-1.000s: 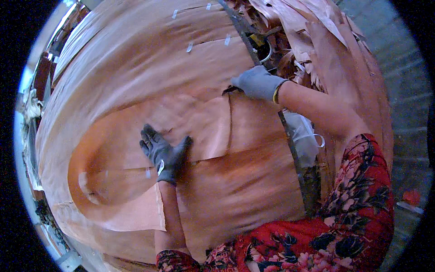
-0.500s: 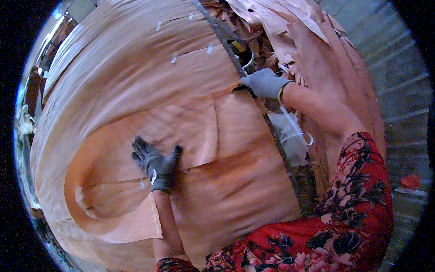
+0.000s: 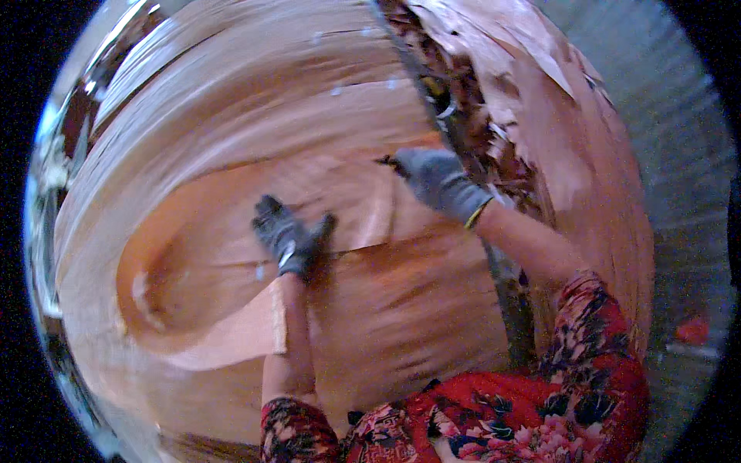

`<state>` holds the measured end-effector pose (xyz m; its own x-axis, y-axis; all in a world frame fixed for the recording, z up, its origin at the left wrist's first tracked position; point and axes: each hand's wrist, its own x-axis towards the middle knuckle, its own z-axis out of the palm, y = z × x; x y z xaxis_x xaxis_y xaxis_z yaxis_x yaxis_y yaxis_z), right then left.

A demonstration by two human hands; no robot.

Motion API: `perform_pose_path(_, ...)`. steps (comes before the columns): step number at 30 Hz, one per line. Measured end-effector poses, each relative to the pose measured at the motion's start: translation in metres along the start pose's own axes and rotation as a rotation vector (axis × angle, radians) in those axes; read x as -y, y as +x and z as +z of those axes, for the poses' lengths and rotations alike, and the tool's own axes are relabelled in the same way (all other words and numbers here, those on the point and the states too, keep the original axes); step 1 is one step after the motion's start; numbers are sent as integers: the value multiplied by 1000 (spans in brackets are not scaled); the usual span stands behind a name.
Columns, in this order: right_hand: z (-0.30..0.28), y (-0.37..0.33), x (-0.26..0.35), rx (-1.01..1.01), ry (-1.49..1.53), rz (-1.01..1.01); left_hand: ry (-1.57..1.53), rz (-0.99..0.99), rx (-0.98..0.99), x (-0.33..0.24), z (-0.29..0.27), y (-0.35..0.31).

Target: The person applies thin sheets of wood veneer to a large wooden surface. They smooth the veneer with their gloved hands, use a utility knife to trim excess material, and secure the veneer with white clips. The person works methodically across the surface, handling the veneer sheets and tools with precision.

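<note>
A wide orange-brown sheet of thin wood veneer lies in front of me, its left part curled over in a loop. My left hand, in a dark grey glove, rests on the sheet with its fingers spread. To the right, my right hand in a grey glove is closed around a small dark tool. Only the tool's tip shows past the fingers, blurred, so its exact kind is unclear. The hand is over the sheet, left of the dark edge. A torn seam runs across the veneer right of my left hand.
Beyond the dark straight edge on the right lie broken veneer scraps and a heap of long veneer pieces. Small pale tape pieces stick to the far sheet. A red object lies on the grey floor.
My right hand has drawn back from the sheet's right edge, left and toward me over the veneer, with the tool. My left hand stays flat on the sheet; the whole view has shifted.
</note>
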<state>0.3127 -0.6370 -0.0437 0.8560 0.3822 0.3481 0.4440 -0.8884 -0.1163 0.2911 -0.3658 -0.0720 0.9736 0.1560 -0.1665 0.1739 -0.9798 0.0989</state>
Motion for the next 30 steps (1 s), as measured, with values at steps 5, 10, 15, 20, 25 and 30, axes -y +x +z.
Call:
perform_pose_path(5, 70, 23, 87, -156, -44, 27, -24, 63, -109, 17, 2, 4)
perform_pose_path(10, 75, 17, 79, -169, -42, -61, -266, 329, -258, 100, -18, 19)
perform_pose_path(15, 64, 16, 86, -104, 13, 11, 175, 199, -790, 284, -103, 75)
perform_pose_path(20, 59, 18, 99, -86, -34, 20, 622, -207, -314, 381, -122, 64)
perform_pose_path(25, 49, 15, 101, -129, 130, -128, 710, -203, -549, 411, -115, 41)
perform_pose_path(30, 60, 12, 100, -100, 149, -109, 885, -307, -757, 547, -156, -49)
